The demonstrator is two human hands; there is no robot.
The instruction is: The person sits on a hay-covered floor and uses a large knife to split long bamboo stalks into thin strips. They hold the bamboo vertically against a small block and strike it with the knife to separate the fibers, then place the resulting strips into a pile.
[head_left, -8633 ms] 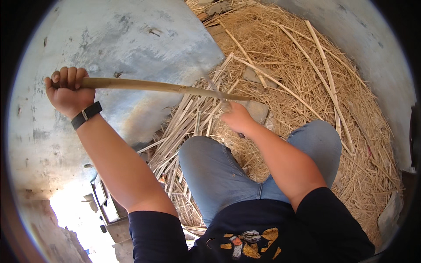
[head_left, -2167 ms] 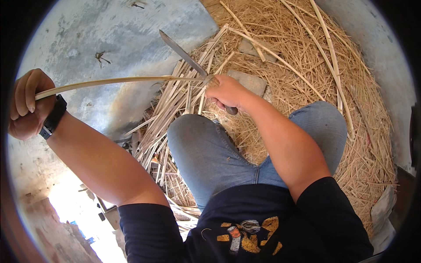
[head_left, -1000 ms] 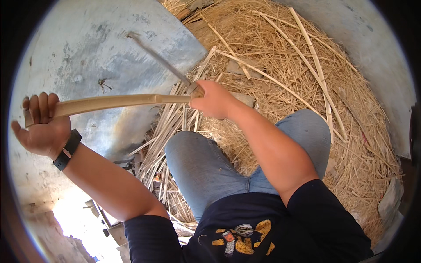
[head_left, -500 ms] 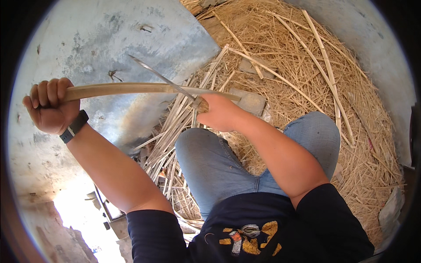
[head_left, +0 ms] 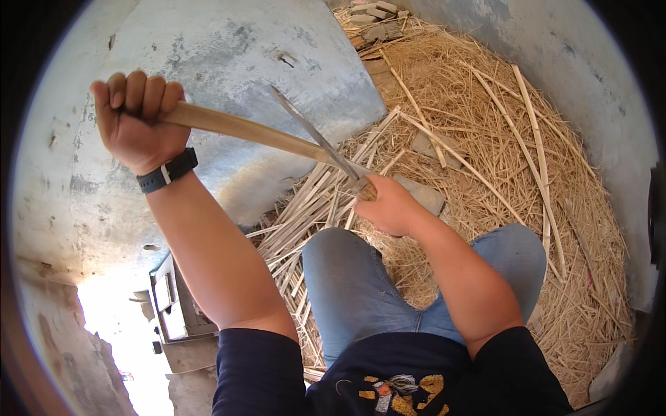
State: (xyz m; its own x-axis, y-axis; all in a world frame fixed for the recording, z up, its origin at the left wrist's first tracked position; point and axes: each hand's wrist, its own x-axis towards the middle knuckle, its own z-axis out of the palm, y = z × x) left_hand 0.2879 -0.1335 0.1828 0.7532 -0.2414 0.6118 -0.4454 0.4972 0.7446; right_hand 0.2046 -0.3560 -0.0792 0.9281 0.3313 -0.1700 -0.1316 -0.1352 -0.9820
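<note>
My left hand [head_left: 142, 125] is raised at the upper left, its fingers wrapped round one end of a long, flat bamboo strip [head_left: 243, 127]. From there the strip slants down to the right. In my closed right hand [head_left: 394, 208], above my knees, is the handle of a long knife [head_left: 311, 130], its narrow metal blade pointing up and to the left. Blade and strip cross just beyond the right hand; whether the edge bites into the bamboo I cannot tell. The strip's far end is partly hidden near the right hand.
Split bamboo strips [head_left: 305, 197] lie heaped left of my knees. Shavings [head_left: 479, 187] cover the floor, with longer strips [head_left: 538, 149] on top. A flat stone [head_left: 424, 196] lies beyond my right hand. Worn walls [head_left: 201, 62] stand at left and right; bricks [head_left: 374, 10] at the back.
The bamboo strip has gone from nearly level to sloping down rightward. My left hand has shifted right and up in the view; the right hand and knife appear lower and farther right.
</note>
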